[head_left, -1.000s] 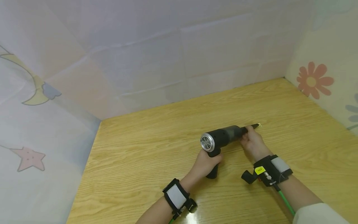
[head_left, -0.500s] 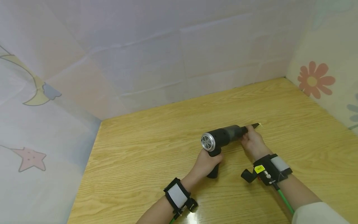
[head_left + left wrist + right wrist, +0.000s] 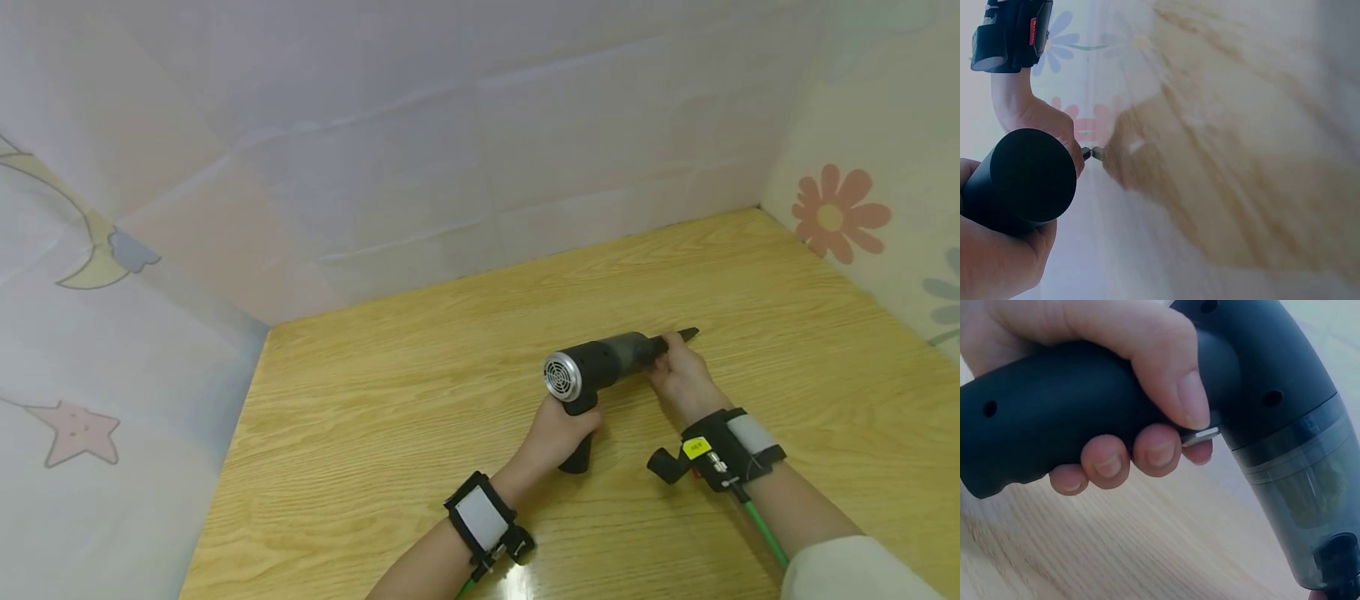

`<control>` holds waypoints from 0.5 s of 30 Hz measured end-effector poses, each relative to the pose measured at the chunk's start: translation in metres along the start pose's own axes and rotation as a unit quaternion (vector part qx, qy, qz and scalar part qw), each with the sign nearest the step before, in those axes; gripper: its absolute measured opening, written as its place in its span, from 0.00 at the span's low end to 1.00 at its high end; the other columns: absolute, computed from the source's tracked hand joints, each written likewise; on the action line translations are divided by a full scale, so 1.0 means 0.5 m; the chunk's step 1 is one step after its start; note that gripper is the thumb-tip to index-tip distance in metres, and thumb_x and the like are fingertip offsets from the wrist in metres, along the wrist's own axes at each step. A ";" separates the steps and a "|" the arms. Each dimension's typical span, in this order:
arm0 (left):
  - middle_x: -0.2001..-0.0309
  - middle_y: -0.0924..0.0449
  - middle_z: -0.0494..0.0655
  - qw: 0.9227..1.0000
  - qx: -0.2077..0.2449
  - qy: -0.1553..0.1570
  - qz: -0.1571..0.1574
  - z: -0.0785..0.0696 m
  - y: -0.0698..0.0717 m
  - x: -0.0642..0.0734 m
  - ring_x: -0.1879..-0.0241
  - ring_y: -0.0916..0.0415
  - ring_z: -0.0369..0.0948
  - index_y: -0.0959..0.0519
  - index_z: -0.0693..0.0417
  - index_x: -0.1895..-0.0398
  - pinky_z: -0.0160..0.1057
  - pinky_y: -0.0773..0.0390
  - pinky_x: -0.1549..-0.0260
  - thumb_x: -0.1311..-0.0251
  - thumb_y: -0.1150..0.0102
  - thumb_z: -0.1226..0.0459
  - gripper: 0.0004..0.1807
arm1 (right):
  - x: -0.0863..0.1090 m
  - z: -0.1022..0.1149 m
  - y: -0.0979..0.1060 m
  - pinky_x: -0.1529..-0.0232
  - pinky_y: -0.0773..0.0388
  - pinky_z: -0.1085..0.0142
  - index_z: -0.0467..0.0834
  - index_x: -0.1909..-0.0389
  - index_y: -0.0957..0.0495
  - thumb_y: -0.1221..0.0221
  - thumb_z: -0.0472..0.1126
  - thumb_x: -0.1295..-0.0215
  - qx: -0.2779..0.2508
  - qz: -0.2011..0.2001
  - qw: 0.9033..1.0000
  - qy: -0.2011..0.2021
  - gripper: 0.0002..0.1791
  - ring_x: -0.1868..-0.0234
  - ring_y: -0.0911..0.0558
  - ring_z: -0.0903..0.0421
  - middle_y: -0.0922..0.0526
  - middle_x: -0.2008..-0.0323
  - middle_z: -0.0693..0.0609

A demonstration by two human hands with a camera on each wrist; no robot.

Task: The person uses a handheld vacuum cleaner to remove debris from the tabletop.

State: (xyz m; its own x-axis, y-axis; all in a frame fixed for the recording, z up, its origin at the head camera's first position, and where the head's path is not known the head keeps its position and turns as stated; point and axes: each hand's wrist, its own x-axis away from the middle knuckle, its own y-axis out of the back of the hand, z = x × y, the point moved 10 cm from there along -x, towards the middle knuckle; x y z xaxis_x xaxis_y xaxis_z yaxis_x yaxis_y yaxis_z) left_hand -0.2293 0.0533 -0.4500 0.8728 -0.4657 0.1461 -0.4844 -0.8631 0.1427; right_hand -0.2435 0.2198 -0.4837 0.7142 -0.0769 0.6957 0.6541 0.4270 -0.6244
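Note:
A black handheld vacuum cleaner (image 3: 596,362) with a silver vented rear cap and a slim nozzle (image 3: 686,335) slants over the table in the head view. My left hand (image 3: 553,433) grips its handle (image 3: 1072,394); in the right wrist view the thumb lies beside a silver trigger (image 3: 1202,435). Further forward, my right hand (image 3: 686,379) holds the base of the nozzle. In the left wrist view the nozzle tip (image 3: 1087,153) meets or nearly meets its reflection on the tabletop. The see-through dust cup (image 3: 1310,487) has something yellowish inside.
The wood-grain table (image 3: 390,400) is bounded by a pale cloth wall (image 3: 465,167) at the back. Printed sheets with a red flower (image 3: 842,214) and a pink star (image 3: 81,433) hang right and left. Each wrist wears a strapped camera with a green cable.
Small pale-yellow bits lay at the nozzle tip before; none show there now. The vacuum cleaner has shifted very slightly to the right, while both hands keep their holds.

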 end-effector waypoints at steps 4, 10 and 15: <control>0.75 0.28 0.41 1.000 -0.004 -0.002 -0.001 0.001 0.001 -0.001 0.77 0.31 0.33 0.27 0.57 0.50 0.29 0.29 0.70 0.45 0.42 0.64 0.18 | -0.005 -0.002 0.004 0.34 0.45 0.81 0.64 0.27 0.61 0.59 0.46 0.27 0.004 -0.005 1.000 -0.005 0.32 0.35 0.43 0.76 0.49 0.31 0.69; 0.75 0.27 0.41 1.000 -0.010 0.002 -0.007 0.002 0.005 -0.001 0.76 0.31 0.33 0.27 0.57 0.51 0.29 0.30 0.69 0.45 0.41 0.64 0.18 | -0.005 -0.002 0.002 0.33 0.48 0.80 0.65 0.27 0.61 0.59 0.46 0.27 -0.005 -0.007 1.000 -0.006 0.33 0.35 0.44 0.76 0.49 0.31 0.70; 0.73 0.27 0.41 1.000 -0.017 0.007 -0.010 0.005 0.008 -0.002 0.74 0.31 0.32 0.27 0.57 0.49 0.30 0.30 0.67 0.44 0.41 0.64 0.19 | -0.005 -0.001 -0.001 0.32 0.49 0.79 0.64 0.27 0.62 0.60 0.45 0.26 -0.010 -0.006 1.000 -0.003 0.32 0.30 0.47 0.74 0.54 0.27 0.67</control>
State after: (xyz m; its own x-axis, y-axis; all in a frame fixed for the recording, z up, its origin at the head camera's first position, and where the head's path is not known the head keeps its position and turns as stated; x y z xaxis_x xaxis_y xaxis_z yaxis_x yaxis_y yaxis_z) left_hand -0.2319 0.0500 -0.4518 0.8816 -0.4455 0.1560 -0.4688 -0.8649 0.1794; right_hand -0.2454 0.2192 -0.4850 0.7042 -0.0762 0.7059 0.6681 0.4073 -0.6226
